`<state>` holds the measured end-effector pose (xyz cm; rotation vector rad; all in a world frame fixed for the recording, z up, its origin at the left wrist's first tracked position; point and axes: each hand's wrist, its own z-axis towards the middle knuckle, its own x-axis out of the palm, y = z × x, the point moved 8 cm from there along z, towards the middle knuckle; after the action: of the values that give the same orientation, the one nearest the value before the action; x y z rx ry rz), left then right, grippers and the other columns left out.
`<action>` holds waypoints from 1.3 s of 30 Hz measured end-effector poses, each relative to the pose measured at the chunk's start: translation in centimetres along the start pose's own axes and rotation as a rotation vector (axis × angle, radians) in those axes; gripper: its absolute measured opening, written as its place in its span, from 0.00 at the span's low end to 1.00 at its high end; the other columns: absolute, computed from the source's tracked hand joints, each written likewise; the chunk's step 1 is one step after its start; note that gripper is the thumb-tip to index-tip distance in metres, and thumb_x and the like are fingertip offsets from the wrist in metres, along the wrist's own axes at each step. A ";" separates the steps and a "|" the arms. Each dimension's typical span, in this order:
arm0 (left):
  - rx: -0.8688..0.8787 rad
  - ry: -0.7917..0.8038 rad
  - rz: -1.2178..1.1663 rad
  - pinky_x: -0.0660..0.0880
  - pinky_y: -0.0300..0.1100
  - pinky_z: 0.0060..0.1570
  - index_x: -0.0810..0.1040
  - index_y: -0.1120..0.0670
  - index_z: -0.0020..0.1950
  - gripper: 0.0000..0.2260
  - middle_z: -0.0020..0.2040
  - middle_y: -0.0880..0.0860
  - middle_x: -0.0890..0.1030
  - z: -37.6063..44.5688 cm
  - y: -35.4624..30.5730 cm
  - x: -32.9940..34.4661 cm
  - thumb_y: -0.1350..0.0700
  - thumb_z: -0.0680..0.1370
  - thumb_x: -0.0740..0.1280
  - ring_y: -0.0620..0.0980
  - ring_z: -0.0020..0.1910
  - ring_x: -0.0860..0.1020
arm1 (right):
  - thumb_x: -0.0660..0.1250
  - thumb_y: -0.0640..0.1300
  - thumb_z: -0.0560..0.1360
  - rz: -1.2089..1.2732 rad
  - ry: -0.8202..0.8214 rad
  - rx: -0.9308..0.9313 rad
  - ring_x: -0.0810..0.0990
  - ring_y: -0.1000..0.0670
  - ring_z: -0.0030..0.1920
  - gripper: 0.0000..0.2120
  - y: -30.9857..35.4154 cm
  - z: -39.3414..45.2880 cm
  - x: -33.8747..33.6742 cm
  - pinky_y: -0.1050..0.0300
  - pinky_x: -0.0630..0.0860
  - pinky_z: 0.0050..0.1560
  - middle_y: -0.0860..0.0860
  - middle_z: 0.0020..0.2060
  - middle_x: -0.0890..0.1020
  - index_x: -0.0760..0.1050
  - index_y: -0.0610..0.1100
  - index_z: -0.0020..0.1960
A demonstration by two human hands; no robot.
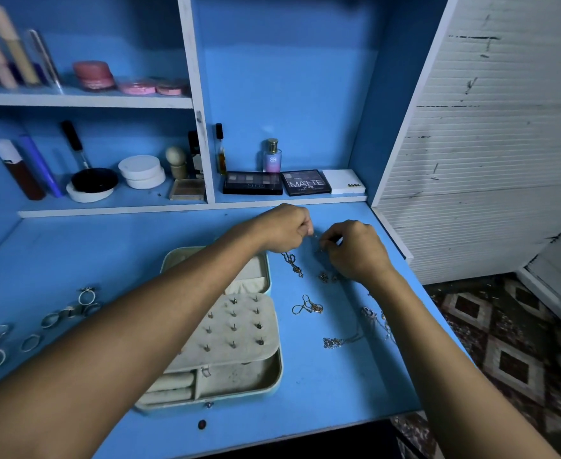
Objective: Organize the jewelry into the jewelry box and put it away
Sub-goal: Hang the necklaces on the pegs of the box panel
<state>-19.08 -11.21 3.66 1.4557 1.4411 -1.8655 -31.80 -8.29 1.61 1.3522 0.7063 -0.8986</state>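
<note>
Pinching something tiny between both hands at the far right of the blue desk [73, 260], likely an earring or clasp; too small to tell. Left hand [284, 228] fingers curled tight, a dark chain [293, 264] hanging from it. Right hand [355, 248] fingertips closed on the small piece. Jewelry box [226, 329] lies open below-left of the hands, under the left forearm, long axis running near to far; left hand is nearer it. Loose chains [309, 306] sit right of the box, rings [53, 318] well apart on the left.
</note>
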 end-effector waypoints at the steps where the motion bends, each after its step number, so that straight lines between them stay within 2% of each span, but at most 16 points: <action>1: -0.003 -0.005 -0.008 0.72 0.38 0.51 0.77 0.56 0.55 0.09 0.57 0.50 0.78 -0.2 0.1 -0.3 0.61 0.82 0.57 0.48 0.54 0.76 | 0.66 0.43 0.75 0.004 -0.021 -0.007 0.79 0.47 0.48 0.08 0.2 0.0 -0.4 0.52 0.79 0.47 0.53 0.45 0.83 0.80 0.54 0.42; 5: 0.023 -0.031 -0.011 0.78 0.44 0.51 0.78 0.53 0.48 0.05 0.48 0.47 0.80 -0.7 0.7 -1.4 0.59 0.81 0.63 0.49 0.49 0.80 | 0.66 0.43 0.75 0.060 -0.098 -0.083 0.81 0.49 0.43 0.08 1.4 0.0 -2.2 0.52 0.79 0.44 0.57 0.39 0.83 0.77 0.53 0.40; 8: 0.052 -0.058 -0.055 0.74 0.35 0.42 0.78 0.52 0.51 0.03 0.41 0.43 0.78 -1.2 0.5 -2.4 0.58 0.80 0.65 0.44 0.42 0.78 | 0.67 0.42 0.75 0.082 -0.139 -0.146 0.79 0.51 0.38 0.09 2.7 -0.1 -3.7 0.56 0.77 0.41 0.59 0.35 0.80 0.75 0.53 0.38; 10: 0.075 -0.063 -0.057 0.70 0.32 0.37 0.78 0.51 0.54 0.06 0.38 0.43 0.78 -1.7 0.0 -3.2 0.59 0.80 0.64 0.40 0.36 0.76 | 0.68 0.41 0.75 0.099 -0.149 -0.172 0.76 0.56 0.34 0.08 3.6 -0.2 -4.5 0.62 0.73 0.36 0.60 0.33 0.78 0.75 0.52 0.38; 12: 0.084 -0.064 -0.035 0.68 0.33 0.35 0.80 0.49 0.54 0.07 0.36 0.43 0.78 -2.3 -0.6 -4.0 0.58 0.80 0.64 0.40 0.34 0.74 | 0.68 0.41 0.75 0.095 -0.164 -0.192 0.75 0.59 0.32 0.07 4.6 -0.3 -5.4 0.73 0.66 0.31 0.61 0.31 0.77 0.76 0.50 0.39; 17: 0.011 -0.142 -0.097 0.68 0.38 0.37 0.82 0.52 0.46 0.08 0.39 0.45 0.78 -3.8 -1.0 -6.7 0.52 0.79 0.64 0.43 0.37 0.74 | 0.67 0.40 0.75 0.137 -0.188 -0.217 0.75 0.59 0.32 0.05 7.2 -0.5 -7.5 0.75 0.66 0.29 0.58 0.30 0.78 0.79 0.46 0.41; 21: -0.049 -0.188 -0.346 0.73 0.41 0.50 0.81 0.48 0.42 0.10 0.49 0.48 0.83 -4.8 -0.3 -8.8 0.52 0.80 0.62 0.44 0.49 0.78 | 0.67 0.40 0.75 0.243 -0.189 -0.228 0.77 0.55 0.32 0.05 9.2 -0.6 -9.2 0.73 0.67 0.26 0.53 0.33 0.82 0.80 0.46 0.42; 22: -0.049 -0.204 -0.421 0.74 0.42 0.50 0.80 0.49 0.41 0.11 0.48 0.48 0.84 -5.1 -0.3 -9.4 0.54 0.80 0.61 0.45 0.49 0.79 | 0.67 0.40 0.75 0.267 -0.189 -0.239 0.76 0.56 0.31 0.05 9.8 -0.6 -9.6 0.73 0.66 0.26 0.53 0.33 0.82 0.80 0.46 0.42; 25: -0.024 -0.230 -0.575 0.74 0.38 0.44 0.77 0.54 0.40 0.13 0.37 0.44 0.83 -6.0 -0.3 -11.0 0.60 0.81 0.59 0.43 0.39 0.79 | 0.66 0.40 0.75 0.328 -0.186 -0.264 0.76 0.56 0.29 0.06 11.5 -0.6 -10.8 0.67 0.69 0.25 0.50 0.34 0.84 0.79 0.48 0.42; 27: 0.009 -0.268 -0.551 0.75 0.36 0.44 0.76 0.55 0.37 0.14 0.42 0.44 0.83 -6.8 -0.2 -12.4 0.62 0.81 0.60 0.41 0.35 0.80 | 0.65 0.40 0.75 0.369 -0.186 -0.269 0.81 0.51 0.35 0.06 12.5 -0.6 -11.4 0.59 0.76 0.30 0.48 0.37 0.85 0.80 0.48 0.43; 29: 0.033 -0.305 -0.511 0.76 0.36 0.45 0.76 0.53 0.36 0.15 0.49 0.50 0.82 -7.9 0.1 -13.8 0.61 0.82 0.61 0.40 0.33 0.79 | 0.65 0.40 0.75 0.428 -0.171 -0.279 0.83 0.45 0.41 0.06 13.5 -0.5 -11.6 0.51 0.81 0.39 0.46 0.38 0.85 0.79 0.49 0.43; 31: 0.045 -0.334 -0.478 0.77 0.35 0.45 0.78 0.52 0.40 0.13 0.47 0.54 0.81 -9.1 0.6 -14.9 0.60 0.83 0.62 0.41 0.32 0.79 | 0.65 0.40 0.75 0.486 -0.136 -0.280 0.83 0.41 0.44 0.06 14.2 -0.7 -11.4 0.44 0.81 0.43 0.44 0.38 0.85 0.79 0.48 0.43; 33: 0.039 -0.358 -0.437 0.77 0.34 0.45 0.80 0.52 0.46 0.09 0.41 0.53 0.78 -10.2 1.2 -15.8 0.58 0.83 0.62 0.41 0.34 0.79 | 0.65 0.39 0.76 0.534 -0.084 -0.275 0.83 0.41 0.44 0.06 14.7 -1.0 -10.6 0.40 0.81 0.44 0.45 0.37 0.85 0.79 0.46 0.44; 36: 0.009 -0.390 -0.389 0.76 0.35 0.47 0.82 0.56 0.51 0.07 0.37 0.49 0.79 -12.1 2.5 -16.1 0.57 0.82 0.64 0.43 0.36 0.81 | 0.66 0.38 0.77 0.584 0.013 -0.275 0.84 0.45 0.40 0.05 15.4 -1.3 -8.9 0.39 0.80 0.48 0.47 0.36 0.86 0.80 0.44 0.45; 39: -0.013 -0.386 -0.352 0.78 0.41 0.52 0.82 0.56 0.50 0.07 0.38 0.51 0.83 -13.9 3.8 -15.0 0.57 0.81 0.65 0.47 0.40 0.83 | 0.65 0.36 0.79 0.612 0.139 -0.275 0.85 0.50 0.40 0.07 15.9 -1.7 -6.8 0.43 0.82 0.54 0.46 0.37 0.85 0.80 0.45 0.45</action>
<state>-3.30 -4.96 15.71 0.8056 1.5761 -2.1857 -21.37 -5.80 15.25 1.2803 0.4544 -0.2129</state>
